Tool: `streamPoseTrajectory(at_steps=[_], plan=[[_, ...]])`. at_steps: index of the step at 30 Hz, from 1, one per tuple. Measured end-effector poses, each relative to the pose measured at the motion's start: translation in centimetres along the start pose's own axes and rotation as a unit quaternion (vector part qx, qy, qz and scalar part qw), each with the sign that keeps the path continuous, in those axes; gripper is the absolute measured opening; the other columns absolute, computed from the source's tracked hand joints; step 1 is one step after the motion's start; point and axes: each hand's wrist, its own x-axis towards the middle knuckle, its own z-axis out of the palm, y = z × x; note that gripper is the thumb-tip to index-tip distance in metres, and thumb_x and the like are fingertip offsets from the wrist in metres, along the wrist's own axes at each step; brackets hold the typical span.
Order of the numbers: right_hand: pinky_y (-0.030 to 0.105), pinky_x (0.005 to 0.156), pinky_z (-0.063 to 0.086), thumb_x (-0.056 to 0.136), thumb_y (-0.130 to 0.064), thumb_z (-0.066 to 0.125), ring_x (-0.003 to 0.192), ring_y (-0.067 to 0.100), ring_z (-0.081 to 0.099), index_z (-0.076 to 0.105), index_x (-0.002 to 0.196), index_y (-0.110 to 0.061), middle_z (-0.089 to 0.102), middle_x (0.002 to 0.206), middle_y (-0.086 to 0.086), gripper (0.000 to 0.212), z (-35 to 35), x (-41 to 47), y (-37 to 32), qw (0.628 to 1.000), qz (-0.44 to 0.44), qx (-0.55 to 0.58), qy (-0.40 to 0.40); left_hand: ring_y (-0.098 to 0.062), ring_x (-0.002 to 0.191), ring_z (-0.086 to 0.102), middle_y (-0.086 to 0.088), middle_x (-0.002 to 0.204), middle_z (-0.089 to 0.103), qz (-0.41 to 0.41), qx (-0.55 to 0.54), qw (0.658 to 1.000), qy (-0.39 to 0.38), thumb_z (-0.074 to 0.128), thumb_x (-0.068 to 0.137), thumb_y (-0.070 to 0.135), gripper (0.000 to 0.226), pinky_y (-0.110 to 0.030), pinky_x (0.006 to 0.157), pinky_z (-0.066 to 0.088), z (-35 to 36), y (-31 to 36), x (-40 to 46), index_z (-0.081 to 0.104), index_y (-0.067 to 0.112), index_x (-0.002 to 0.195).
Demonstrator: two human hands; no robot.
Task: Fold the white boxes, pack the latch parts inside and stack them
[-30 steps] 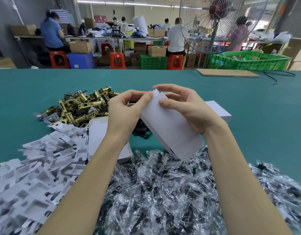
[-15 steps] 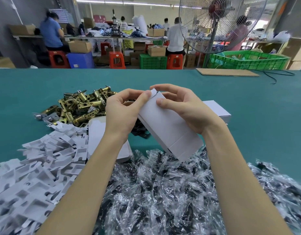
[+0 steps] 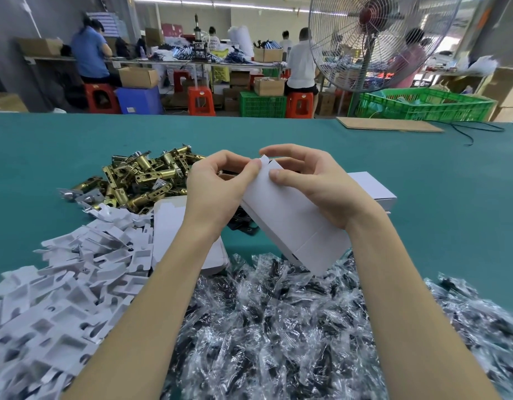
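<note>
I hold a long white box (image 3: 292,223) tilted above the green table, its far end raised. My left hand (image 3: 217,189) pinches the small flap at that far end, thumb against it. My right hand (image 3: 315,183) grips the box's far end from the right, thumb on the top face. A pile of brass latch parts (image 3: 145,180) lies to the left behind my left hand. A closed white box (image 3: 373,189) rests on the table behind my right wrist. A stack of flat white box blanks (image 3: 168,226) lies under my left forearm.
White cardboard inserts (image 3: 62,293) are heaped at the near left. Clear bags of dark small parts (image 3: 278,327) cover the near middle and right. A standing fan (image 3: 373,39), a green crate (image 3: 422,105) and seated people are beyond the table's far edge.
My hands and the box have barely shifted. The left thumb has pressed the end flap closer against the box's far end.
</note>
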Motion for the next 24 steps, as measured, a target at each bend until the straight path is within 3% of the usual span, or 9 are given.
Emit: streamPoseTrajectory(at_steps=[4,8,12,15,17,20,24], plan=[[0.035,0.088,0.058,0.098,-0.013,0.067,0.095,0.014,0.070,0.069,0.124,-0.028,0.075,0.111,-0.003,0.030,0.9,0.3,-0.2,0.999,0.007,-0.049,0.016,-0.002,0.070,0.066,0.013,0.073,0.073,0.014,0.039,0.999,0.015,0.079,0.088,0.025,0.011,-0.018,0.067,0.049,-0.3,-0.4,0.1,0.075,0.022,0.079],[0.038,0.092,0.058,0.097,-0.016,0.067,0.100,0.015,0.071,0.070,0.120,-0.033,0.075,0.112,-0.007,0.029,1.0,0.3,-0.5,0.997,0.004,-0.077,0.017,-0.006,0.070,0.067,0.010,0.073,0.073,0.028,0.067,0.997,0.000,0.080,0.087,0.026,0.011,-0.023,0.068,0.051,-0.8,-0.3,0.3,0.076,0.021,0.078],[0.038,0.097,0.057,0.096,-0.016,0.069,0.106,0.014,0.070,0.071,0.120,-0.034,0.074,0.116,-0.010,0.030,0.8,0.2,-0.4,0.996,0.000,-0.089,0.011,-0.004,0.069,0.061,0.012,0.068,0.068,-0.011,0.056,0.998,-0.040,0.080,0.086,0.026,0.014,-0.030,0.067,0.054,-1.2,-0.1,0.5,0.075,0.019,0.075],[0.029,0.093,0.055,0.095,-0.015,0.070,0.106,0.009,0.070,0.073,0.118,-0.032,0.075,0.115,-0.010,0.029,0.5,0.1,-0.4,0.997,-0.011,-0.081,0.008,-0.007,0.076,0.064,0.003,0.081,0.074,-0.042,0.006,0.995,-0.090,0.078,0.089,0.028,0.014,-0.032,0.068,0.057,-1.7,0.1,0.6,0.079,0.021,0.078],[0.023,0.086,0.054,0.095,-0.015,0.070,0.100,0.006,0.070,0.075,0.113,-0.032,0.077,0.110,-0.010,0.025,0.2,0.2,-0.3,0.997,-0.025,-0.063,0.037,-0.010,0.088,0.068,-0.002,0.098,0.078,-0.050,-0.048,0.991,-0.116,0.073,0.095,0.028,0.011,-0.032,0.078,0.060,-1.6,0.2,0.5,0.081,0.023,0.092],[0.039,0.085,0.057,0.095,-0.012,0.070,0.094,0.017,0.070,0.077,0.106,-0.028,0.076,0.111,0.002,0.021,-0.2,0.3,0.1,0.994,-0.010,0.059,0.095,-0.013,0.102,0.069,0.001,0.111,0.077,-0.029,-0.118,0.985,-0.118,0.070,0.097,0.020,0.019,-0.033,0.092,0.058,-0.8,0.1,0.2,0.074,0.026,0.114],[0.033,0.070,0.058,0.095,-0.009,0.069,0.085,0.017,0.069,0.076,0.104,-0.024,0.074,0.103,0.000,0.019,0.0,0.5,0.6,0.985,0.017,0.137,0.102,-0.015,0.099,0.068,0.000,0.113,0.074,-0.009,-0.123,0.989,-0.086,0.062,0.102,0.019,0.018,-0.036,0.087,0.059,0.0,0.0,-0.2,0.073,0.019,0.116]])
